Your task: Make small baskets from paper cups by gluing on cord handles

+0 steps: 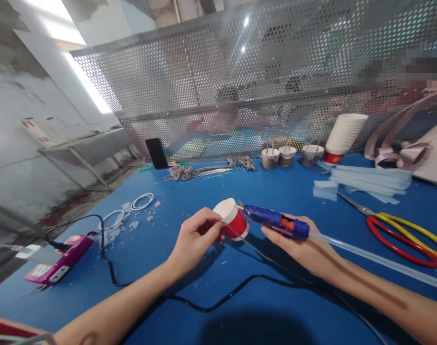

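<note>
Near the middle of the blue table, my left hand (200, 233) holds a red and white paper cup (236, 224) tilted on its side, with the fingers pinched at its left edge. A thin grey cord (256, 250) runs from those fingers across the cup to the lower right. To the right, my right hand (299, 244) is wrapped round a blue glue gun (263, 215), whose tip points left at the cup's upper edge. A long clear glue stick (376, 262) sticks out of the gun's back.
Scissors (365, 211) and pale strips (372, 179) lie right. Stacked cups (344, 134), small cord-wrapped cups (270, 159), grey cord (182, 172) and a phone (157, 153) line the back. White rings (142, 201) and a purple power strip (63, 261) are left. A black cable (236, 293) crosses the front.
</note>
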`<action>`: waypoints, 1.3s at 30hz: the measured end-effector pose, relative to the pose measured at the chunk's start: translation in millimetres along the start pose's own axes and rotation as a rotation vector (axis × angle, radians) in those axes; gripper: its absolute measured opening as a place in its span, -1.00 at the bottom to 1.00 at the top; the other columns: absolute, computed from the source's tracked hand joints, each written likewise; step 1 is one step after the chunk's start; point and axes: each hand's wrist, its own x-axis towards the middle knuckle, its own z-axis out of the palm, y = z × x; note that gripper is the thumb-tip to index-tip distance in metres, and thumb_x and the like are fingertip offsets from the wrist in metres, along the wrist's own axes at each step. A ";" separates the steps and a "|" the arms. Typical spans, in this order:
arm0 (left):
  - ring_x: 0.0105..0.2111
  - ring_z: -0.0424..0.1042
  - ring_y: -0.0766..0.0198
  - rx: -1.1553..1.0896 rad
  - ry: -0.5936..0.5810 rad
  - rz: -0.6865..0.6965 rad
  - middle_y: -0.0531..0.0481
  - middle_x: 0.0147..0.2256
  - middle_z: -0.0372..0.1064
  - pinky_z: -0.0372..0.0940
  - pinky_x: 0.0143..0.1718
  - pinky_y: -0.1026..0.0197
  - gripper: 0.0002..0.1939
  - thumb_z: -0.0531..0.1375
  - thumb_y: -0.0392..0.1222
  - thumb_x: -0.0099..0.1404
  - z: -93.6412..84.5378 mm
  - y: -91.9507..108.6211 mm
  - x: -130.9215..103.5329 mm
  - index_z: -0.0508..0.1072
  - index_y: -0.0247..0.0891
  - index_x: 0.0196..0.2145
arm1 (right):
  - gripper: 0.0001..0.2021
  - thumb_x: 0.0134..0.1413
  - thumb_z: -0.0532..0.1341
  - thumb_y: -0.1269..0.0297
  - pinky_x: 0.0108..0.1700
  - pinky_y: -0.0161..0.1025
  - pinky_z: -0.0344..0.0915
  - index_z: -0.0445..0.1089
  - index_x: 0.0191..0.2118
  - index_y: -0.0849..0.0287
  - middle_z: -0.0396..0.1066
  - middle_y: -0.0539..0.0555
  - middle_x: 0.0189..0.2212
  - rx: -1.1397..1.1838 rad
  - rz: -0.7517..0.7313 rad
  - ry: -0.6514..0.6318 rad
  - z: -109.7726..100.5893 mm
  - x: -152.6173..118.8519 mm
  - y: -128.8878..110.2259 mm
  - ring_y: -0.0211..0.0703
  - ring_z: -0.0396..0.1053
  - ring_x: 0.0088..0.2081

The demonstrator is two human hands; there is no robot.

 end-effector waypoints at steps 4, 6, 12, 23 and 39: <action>-0.59 0.40 0.37 -0.016 -0.006 -0.003 0.07 -0.48 0.33 0.33 -0.53 0.30 -0.91 0.13 -0.27 0.18 -0.9 0.6 0.7 0.42 -0.27 -0.46 | -0.72 0.03 0.16 0.14 -0.62 -0.37 0.06 0.21 -0.58 0.16 0.15 -0.09 -0.68 -0.033 -0.050 -0.010 0.4 -1.9 -5.0 -0.35 0.04 -0.62; -0.60 0.40 0.38 -0.012 -0.005 -0.003 0.07 -0.48 0.33 0.33 -0.54 0.30 -0.90 0.13 -0.27 0.18 -1.4 0.3 0.9 0.42 -0.27 -0.46 | -0.72 0.04 0.15 0.16 -0.62 -0.36 0.05 0.20 -0.60 0.15 0.15 -0.09 -0.69 -0.080 -0.090 -0.006 1.7 -3.9 -6.3 -0.35 0.04 -0.63; -0.60 0.40 0.38 -0.011 -0.018 0.014 0.07 -0.48 0.32 0.33 -0.54 0.31 -0.89 0.12 -0.27 0.20 -2.7 -2.3 1.2 0.42 -0.27 -0.45 | -0.72 0.04 0.15 0.16 -0.60 -0.36 0.06 0.19 -0.60 0.14 0.14 -0.11 -0.70 -0.091 -0.108 -0.004 2.4 -4.7 -3.5 -0.35 0.02 -0.64; -0.60 0.40 0.38 -0.027 -0.024 0.022 0.07 -0.47 0.32 0.32 -0.54 0.31 -0.89 0.12 -0.26 0.20 -3.4 -4.6 1.6 0.41 -0.27 -0.45 | -0.71 0.05 0.15 0.16 -0.61 -0.35 0.04 0.17 -0.60 0.14 0.12 -0.10 -0.69 -0.079 -0.087 -0.010 2.1 -5.1 -4.1 -0.36 0.01 -0.63; -0.59 0.39 0.37 -0.043 -0.036 0.007 0.08 -0.49 0.31 0.33 -0.53 0.30 -0.90 0.13 -0.24 0.20 -5.2 -7.2 1.7 0.41 -0.27 -0.44 | -0.73 0.00 0.19 0.12 -0.58 -0.34 0.12 0.21 -0.58 0.13 0.14 -0.11 -0.67 0.043 0.013 0.009 -5.2 3.1 1.7 -0.33 0.07 -0.62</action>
